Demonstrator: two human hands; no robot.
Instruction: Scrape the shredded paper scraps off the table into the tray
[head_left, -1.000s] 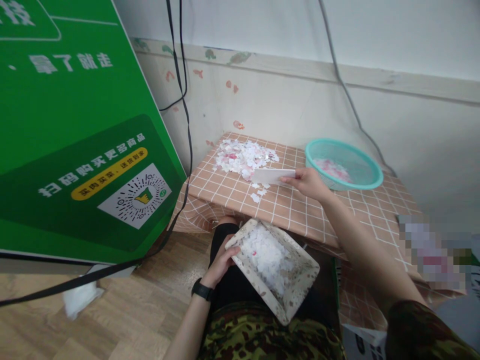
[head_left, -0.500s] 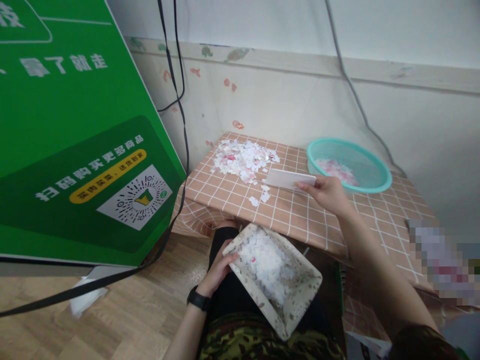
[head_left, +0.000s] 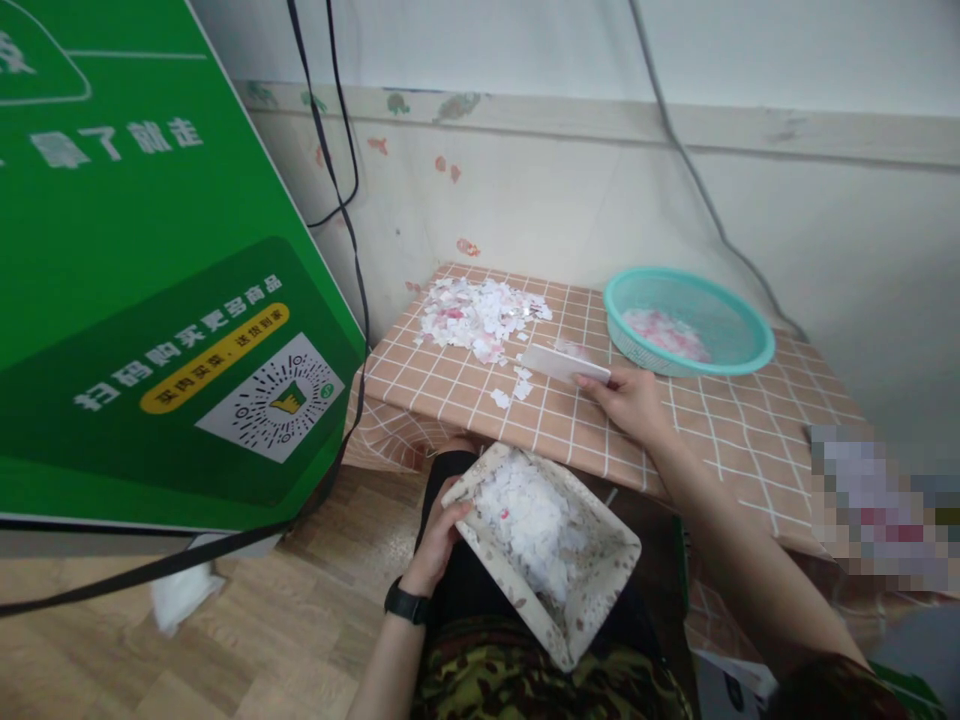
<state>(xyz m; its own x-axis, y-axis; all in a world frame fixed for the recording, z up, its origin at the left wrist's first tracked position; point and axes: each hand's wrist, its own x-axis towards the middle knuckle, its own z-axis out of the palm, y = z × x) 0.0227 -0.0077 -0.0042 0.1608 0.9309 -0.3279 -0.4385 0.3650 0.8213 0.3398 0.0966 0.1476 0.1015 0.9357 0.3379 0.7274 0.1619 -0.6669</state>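
My left hand point(head_left: 442, 535) is closed on the left rim of a speckled, pale rectangular bin point(head_left: 517, 592), tilted over my lap below the table edge. White paper scraps point(head_left: 529, 515) lie inside it. In my right hand point(head_left: 630, 400) is a flat white card point(head_left: 564, 364), its long edge down close to the tablecloth; whether it touches the cloth I cannot tell. Left of the card spreads a pile of torn paper scraps point(head_left: 480, 315), mostly white with some pink. A few loose scraps point(head_left: 514, 388) lie nearer the table's front edge.
A turquoise plastic basket point(head_left: 761, 350) holding pinkish scraps stands on the checked tablecloth point(head_left: 720, 430) by the wall. A large green sign point(head_left: 187, 230) blocks the left side, with black cables point(head_left: 358, 260) hanging beside it. A pixelated patch covers the table's right end.
My right hand has moved slightly left and down with the card, which is now tipped more on edge. The bin stays in my left hand. The whole view has shifted a little.
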